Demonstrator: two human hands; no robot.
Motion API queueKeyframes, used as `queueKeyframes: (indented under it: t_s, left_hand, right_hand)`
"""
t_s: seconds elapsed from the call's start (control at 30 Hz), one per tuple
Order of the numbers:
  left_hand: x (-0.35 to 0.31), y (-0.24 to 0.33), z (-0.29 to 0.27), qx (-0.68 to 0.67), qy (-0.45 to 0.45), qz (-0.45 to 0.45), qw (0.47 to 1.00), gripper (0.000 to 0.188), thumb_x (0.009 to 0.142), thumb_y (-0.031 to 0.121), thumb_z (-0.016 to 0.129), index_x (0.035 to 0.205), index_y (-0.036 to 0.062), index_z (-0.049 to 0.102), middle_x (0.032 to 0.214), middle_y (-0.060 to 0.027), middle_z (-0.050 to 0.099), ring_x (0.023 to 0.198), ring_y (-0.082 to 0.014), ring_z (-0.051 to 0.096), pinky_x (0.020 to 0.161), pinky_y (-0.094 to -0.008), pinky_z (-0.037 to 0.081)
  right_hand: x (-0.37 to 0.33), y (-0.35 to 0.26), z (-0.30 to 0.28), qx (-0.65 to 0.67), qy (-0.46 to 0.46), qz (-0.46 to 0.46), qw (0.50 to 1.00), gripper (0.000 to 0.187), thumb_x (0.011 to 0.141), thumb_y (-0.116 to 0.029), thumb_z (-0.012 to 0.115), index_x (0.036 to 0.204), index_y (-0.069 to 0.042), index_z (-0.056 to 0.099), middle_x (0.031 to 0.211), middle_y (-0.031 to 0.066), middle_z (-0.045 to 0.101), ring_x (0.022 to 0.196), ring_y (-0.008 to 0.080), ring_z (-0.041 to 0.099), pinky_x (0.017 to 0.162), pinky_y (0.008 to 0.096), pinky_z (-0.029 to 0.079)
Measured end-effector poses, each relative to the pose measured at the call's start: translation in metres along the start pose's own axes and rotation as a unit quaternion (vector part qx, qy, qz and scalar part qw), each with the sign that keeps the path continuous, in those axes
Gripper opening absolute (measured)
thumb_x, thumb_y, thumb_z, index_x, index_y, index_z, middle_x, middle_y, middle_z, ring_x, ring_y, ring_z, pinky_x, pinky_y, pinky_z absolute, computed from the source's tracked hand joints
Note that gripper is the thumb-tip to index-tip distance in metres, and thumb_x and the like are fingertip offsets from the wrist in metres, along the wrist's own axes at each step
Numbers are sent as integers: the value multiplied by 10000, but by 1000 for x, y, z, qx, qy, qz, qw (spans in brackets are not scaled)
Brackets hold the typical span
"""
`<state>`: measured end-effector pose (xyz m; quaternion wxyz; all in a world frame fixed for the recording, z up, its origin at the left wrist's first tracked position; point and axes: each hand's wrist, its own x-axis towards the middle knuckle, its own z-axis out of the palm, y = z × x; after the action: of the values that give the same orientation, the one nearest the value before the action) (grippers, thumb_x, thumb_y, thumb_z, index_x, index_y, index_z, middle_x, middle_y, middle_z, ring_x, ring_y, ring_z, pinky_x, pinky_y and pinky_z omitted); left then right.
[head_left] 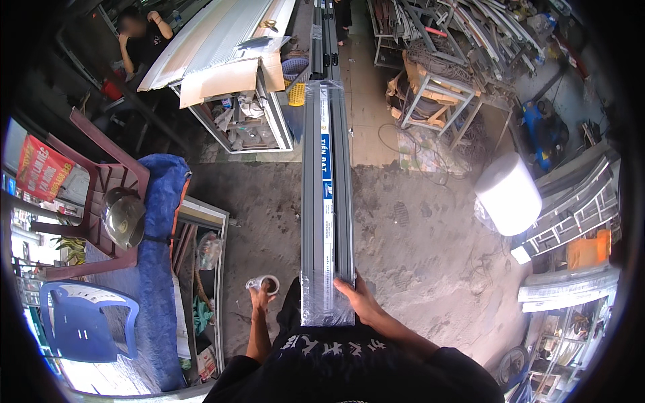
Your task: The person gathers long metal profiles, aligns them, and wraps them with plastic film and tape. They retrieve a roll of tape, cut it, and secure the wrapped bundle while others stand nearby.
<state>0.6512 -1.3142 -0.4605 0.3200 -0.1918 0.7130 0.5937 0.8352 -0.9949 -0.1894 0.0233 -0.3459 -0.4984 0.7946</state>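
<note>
A long bundle of grey metal profiles (342, 195) runs straight away from my body, its near end wrapped in clear stretch film (310, 305). A white and blue printed label strip (326, 168) lies along its top. My right hand (357, 297) grips the bundle's right side close to that end, thumb over the top edge; its other fingers are mostly hidden underneath. Out to the left of the bundle, my left hand (258, 295) is closed round a small roll of clear wrapping film (271, 283), held apart from the profiles.
Ahead on the left stands a work table with long panels (222, 40). A plastic chair holding a helmet (123, 218), a blue chair (87, 322) and a framed panel (218, 269) are left. To the right are a large white roll (508, 193) and a metal stand (440, 101). Another person (142, 40) sits far left.
</note>
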Motion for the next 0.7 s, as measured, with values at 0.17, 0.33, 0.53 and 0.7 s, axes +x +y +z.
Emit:
queueKeyframes:
  t_s: [0.17, 0.33, 0.53, 0.7]
  left_hand:
    - [9, 44, 33, -2, -31, 62, 998, 568, 1015, 270, 701, 1463, 61, 423, 1312, -159, 643, 1126, -267, 716, 782, -450, 699]
    - [32, 105, 57, 45, -72, 111, 990, 631, 973, 287, 733, 1473, 31, 446, 1309, -151, 644, 1155, -259, 687, 826, -423, 667]
    - [53, 176, 99, 80, -111, 136, 981, 819, 913, 295, 769, 1610, 48, 417, 1360, -128, 628, 1200, -241, 640, 947, -390, 563]
    - [52, 262, 149, 71, -156, 306, 936, 1028, 837, 307, 837, 1661, 19, 295, 1473, -206, 541, 1312, -321, 591, 1121, -422, 496]
  right_hand:
    - [-6, 4, -18, -5, -37, 25, 999, 802, 1076, -364, 716, 1669, 25, 343, 1589, 173, 517, 1482, 237, 466, 1259, 397, 343]
    - [-1, 21, -43, -57, -59, -28, 996, 663, 1163, -499, 515, 1633, -34, 457, 1594, 118, 562, 1491, 211, 453, 1253, 401, 322]
    - [62, 59, -97, 195, -116, 223, 948, 672, 1136, -631, 473, 1419, -39, 620, 1252, 115, 727, 1141, 247, 710, 1000, 435, 573]
    - [162, -10, -120, -95, 31, 112, 989, 497, 1161, -497, 518, 1188, -29, 686, 1043, 122, 768, 909, 240, 766, 814, 389, 619]
